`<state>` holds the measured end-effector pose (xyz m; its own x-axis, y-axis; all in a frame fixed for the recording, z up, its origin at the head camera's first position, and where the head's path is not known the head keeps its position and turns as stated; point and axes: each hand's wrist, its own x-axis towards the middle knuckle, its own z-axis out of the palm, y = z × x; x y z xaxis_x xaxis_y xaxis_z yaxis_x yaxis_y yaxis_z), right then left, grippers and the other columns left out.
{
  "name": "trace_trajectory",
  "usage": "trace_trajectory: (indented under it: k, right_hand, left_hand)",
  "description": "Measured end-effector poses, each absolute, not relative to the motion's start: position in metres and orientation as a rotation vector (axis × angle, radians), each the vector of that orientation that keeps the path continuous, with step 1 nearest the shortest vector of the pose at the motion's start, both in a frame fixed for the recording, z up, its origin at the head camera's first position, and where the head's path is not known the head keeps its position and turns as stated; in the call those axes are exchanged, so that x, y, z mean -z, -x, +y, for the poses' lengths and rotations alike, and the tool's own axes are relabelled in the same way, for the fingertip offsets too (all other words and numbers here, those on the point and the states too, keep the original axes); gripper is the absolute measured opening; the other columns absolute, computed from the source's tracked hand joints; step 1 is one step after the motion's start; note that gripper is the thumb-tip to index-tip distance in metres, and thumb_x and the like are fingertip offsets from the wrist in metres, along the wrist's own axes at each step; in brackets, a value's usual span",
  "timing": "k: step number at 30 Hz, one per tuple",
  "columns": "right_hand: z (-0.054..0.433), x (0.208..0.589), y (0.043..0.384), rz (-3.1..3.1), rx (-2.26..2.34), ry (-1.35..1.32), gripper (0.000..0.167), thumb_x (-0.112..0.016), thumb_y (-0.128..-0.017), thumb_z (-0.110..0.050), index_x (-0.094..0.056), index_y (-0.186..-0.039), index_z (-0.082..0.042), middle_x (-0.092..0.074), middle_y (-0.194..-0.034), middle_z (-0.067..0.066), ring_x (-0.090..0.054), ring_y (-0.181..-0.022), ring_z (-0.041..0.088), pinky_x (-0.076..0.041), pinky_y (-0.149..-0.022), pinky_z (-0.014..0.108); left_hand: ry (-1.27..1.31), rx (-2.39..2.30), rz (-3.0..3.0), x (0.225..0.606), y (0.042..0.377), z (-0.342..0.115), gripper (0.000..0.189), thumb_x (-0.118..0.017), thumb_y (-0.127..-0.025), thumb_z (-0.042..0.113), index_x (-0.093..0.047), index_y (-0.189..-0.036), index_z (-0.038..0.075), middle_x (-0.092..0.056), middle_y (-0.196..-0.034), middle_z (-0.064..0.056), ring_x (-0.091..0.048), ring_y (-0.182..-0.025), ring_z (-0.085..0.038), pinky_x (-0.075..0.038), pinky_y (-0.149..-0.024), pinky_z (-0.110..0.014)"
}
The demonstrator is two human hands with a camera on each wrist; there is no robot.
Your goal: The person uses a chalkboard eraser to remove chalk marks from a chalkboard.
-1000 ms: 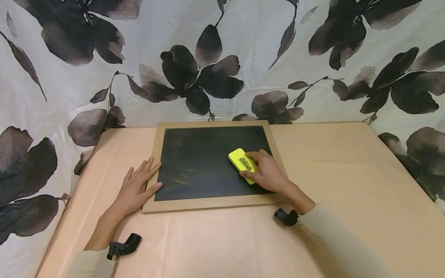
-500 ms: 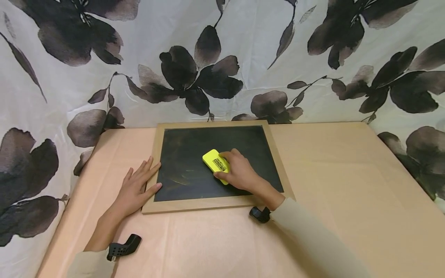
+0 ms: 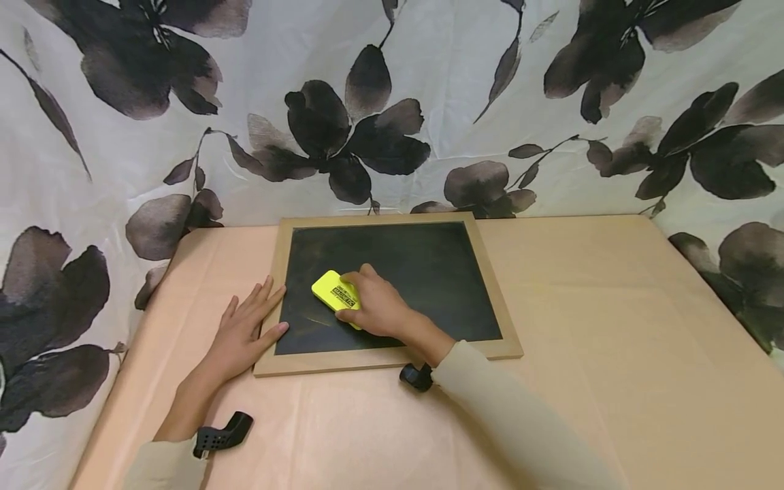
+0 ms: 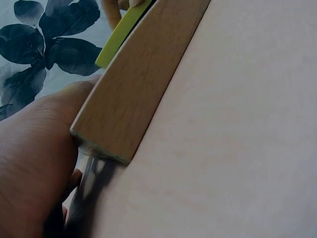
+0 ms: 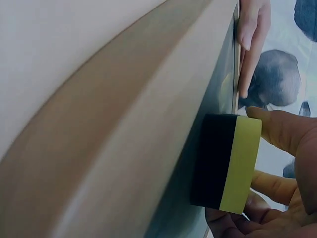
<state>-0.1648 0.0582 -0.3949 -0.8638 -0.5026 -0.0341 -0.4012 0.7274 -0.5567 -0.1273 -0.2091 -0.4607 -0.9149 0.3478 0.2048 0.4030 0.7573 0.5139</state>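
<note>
A chalkboard (image 3: pixel 422 272) in a light wooden frame lies on the table. My right hand (image 3: pixel 381 303) grips a yellow board eraser (image 3: pixel 333 289) between thumb and fingers, over the left part of the black surface. In the right wrist view the eraser (image 5: pixel 241 166) shows its dark felt side against the board. My left hand (image 3: pixel 241 337) rests with spread fingers on the frame's left edge. Faint yellowish chalk marks (image 3: pixel 315 320) show just below the eraser. The left wrist view has the wooden frame's edge (image 4: pixel 129 84) beside the left hand (image 4: pixel 37 153).
The table (image 3: pixel 600 299) has a pale tan covering. Behind and beside it hangs a white cloth (image 3: pixel 478 68) with dark flowers. Black wrist devices sit on the left wrist (image 3: pixel 223 435) and the right wrist (image 3: pixel 416 378).
My right hand has slid the eraser leftward across the board, from its right part to its left part, covering some of the chalk marks. My left hand stays on the frame.
</note>
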Motion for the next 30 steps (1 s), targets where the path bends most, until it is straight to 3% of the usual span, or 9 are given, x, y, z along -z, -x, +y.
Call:
trace_trajectory:
  k: [11, 22, 30]
  right_hand:
    - [0.059, 0.39, 0.163, 2.592, 0.849, 0.896, 0.061, -0.075, -0.084, -0.023, -0.052, -0.138, -0.009, -0.043, -0.097, 0.003, -0.045, -0.076, 0.016, -0.039, -0.063, 0.024]
    - [0.066, 0.382, 0.157, 2.471, 0.704, 1.068, 0.056, -0.072, -0.087, -0.02, -0.052, -0.139, -0.017, -0.041, -0.096, 0.0, -0.045, -0.086, 0.014, -0.041, -0.073, 0.024]
    - [0.063, 0.381, 0.15, 2.472, 0.577, 1.15, 0.054, -0.07, -0.088, -0.02, -0.052, -0.139, -0.02, -0.041, -0.098, -0.005, -0.043, -0.091, 0.011, -0.042, -0.072, 0.021]
  left_hand:
    - [0.6, 0.894, -2.856, 0.46, 0.13, -0.201, 0.071, -0.059, -0.094, 0.037, -0.028, -0.152, 0.008, -0.019, -0.157, -0.015, -0.015, -0.143, -0.037, -0.001, -0.11, -0.061]
    - [0.573, 0.905, -2.842, 0.463, 0.13, -0.205, 0.065, -0.051, -0.099, 0.032, -0.026, -0.151, 0.002, -0.022, -0.156, -0.015, -0.018, -0.142, -0.037, -0.001, -0.11, -0.058]
    - [0.558, 0.916, -2.85, 0.463, 0.128, -0.213, 0.064, -0.051, -0.099, 0.031, -0.026, -0.151, 0.002, -0.022, -0.156, -0.015, -0.017, -0.142, -0.038, -0.001, -0.11, -0.059]
